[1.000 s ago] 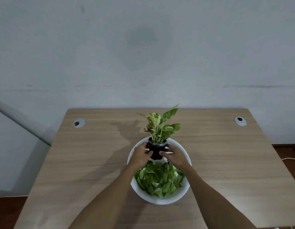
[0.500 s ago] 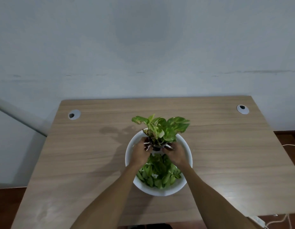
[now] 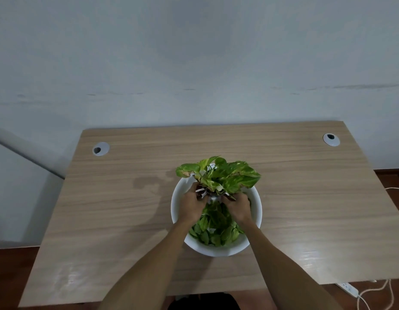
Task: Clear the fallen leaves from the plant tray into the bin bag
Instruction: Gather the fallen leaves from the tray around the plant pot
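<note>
leaves [image 3: 216, 229]: green, heaped | tray [image 3: 256, 211]: white, round

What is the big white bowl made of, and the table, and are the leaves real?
The white bowl looks like smooth plastic or glazed ceramic; its even, plain rim fits either. The table shows wood grain lines with a soft sheen, probably a printed laminate rather than solid wood. The loose leaves and the potted plant look real, with uneven yellow-green blotches, though fakes can't be ruled out.

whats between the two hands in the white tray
In the head view, the small potted plant sits between the left hand and right hand, both gripping its base. Nearer the wrists, loose green leaves fill the white tray.
</note>
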